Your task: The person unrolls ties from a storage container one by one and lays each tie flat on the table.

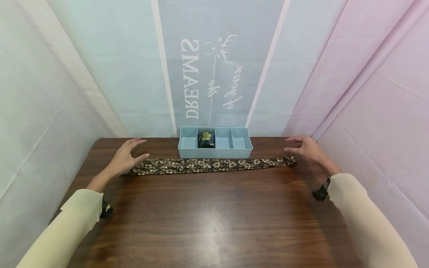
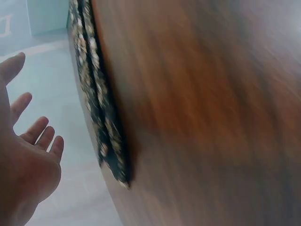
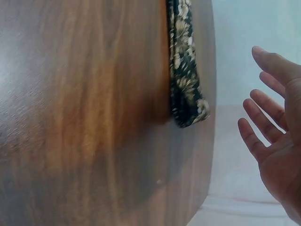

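Observation:
A long strip of dark cloth with pale flowers (image 1: pixel 214 165), folded lengthwise, lies flat across the table in the head view. Over its left end hovers my left hand (image 1: pixel 122 159), thumb and fingers spread apart with nothing between them. My right hand (image 1: pixel 306 149) is beside the strip's right end, its fingers loosely bent and holding nothing. The left wrist view shows the cloth's end (image 2: pixel 110 136) apart from the palm and fingers. In the right wrist view, the other end (image 3: pixel 190 103) also lies apart from the hand.
Just behind the cloth stands a light blue box (image 1: pixel 214 153) with several compartments. One compartment holds a dark folded bundle with a yellow-green leaf pattern (image 1: pixel 206 139). Pale curtains (image 1: pixel 134 74) hang around the brown wooden table (image 1: pixel 214 208) at the back and sides.

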`<state>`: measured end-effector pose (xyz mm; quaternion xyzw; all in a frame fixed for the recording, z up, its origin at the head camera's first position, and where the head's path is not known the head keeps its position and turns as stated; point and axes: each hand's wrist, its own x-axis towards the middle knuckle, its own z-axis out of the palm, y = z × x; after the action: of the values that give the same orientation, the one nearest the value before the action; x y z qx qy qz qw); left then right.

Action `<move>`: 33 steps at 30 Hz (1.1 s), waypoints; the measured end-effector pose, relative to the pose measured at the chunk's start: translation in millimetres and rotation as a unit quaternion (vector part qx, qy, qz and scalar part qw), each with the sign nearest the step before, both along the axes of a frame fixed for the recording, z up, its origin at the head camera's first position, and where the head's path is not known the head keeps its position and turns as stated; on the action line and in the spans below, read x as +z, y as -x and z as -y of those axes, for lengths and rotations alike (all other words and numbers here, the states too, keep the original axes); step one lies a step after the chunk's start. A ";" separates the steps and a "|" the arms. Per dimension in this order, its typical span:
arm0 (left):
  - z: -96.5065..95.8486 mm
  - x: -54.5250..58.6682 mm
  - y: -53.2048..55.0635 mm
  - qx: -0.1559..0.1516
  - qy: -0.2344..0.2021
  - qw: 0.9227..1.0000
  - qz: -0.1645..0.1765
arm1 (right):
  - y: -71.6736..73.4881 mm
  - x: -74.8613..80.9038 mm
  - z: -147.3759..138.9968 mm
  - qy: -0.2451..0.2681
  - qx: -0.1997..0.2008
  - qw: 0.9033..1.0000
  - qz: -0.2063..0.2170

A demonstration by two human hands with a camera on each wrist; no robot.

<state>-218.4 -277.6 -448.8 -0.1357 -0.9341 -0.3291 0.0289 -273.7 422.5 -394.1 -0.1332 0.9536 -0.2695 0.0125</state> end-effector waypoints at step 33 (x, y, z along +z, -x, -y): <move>-120.2 26.7 52.9 -0.080 0.105 0.991 -0.031 | 31.2 35.2 112.9 0.002 0.138 0.989 -0.057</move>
<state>-271.3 -157.4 -422.1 -0.2227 -0.9482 -0.2261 0.0166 -304.9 309.6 -359.0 -0.2784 0.9248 -0.2593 -0.0049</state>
